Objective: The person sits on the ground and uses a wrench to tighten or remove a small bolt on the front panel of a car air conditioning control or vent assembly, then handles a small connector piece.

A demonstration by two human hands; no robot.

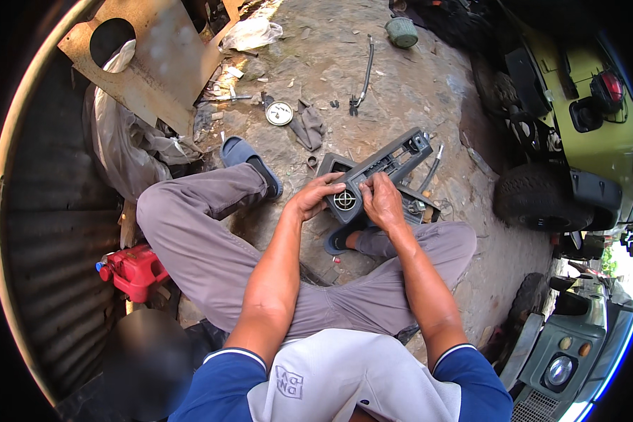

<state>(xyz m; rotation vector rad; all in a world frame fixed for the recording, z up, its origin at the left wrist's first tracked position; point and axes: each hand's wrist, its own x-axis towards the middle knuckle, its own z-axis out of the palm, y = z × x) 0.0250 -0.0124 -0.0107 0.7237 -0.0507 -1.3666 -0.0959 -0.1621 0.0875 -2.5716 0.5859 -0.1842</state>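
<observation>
A dark grey plastic car dashboard panel (374, 162) with long open slots is tilted in front of my lower legs. A round air vent (344, 200) with a pale cross-shaped grille sits in its near corner. My left hand (312, 197) grips the panel's left edge beside the vent, thumb underneath and fingers over the top. My right hand (383, 202) is closed against the panel just right of the vent, its fingertips pinched together. Whatever lies between those fingertips is hidden. Part of the panel's right end, with wires and small fittings, shows beyond my right hand.
Around the panel lie a round white-faced gauge (279, 113), a grey cloth (307, 125) and black hoses (366, 74). A green can-like container (401, 32) stands farther off. A red jerrycan (138, 273) is at left, a yellow-green vehicle (598, 151) at right.
</observation>
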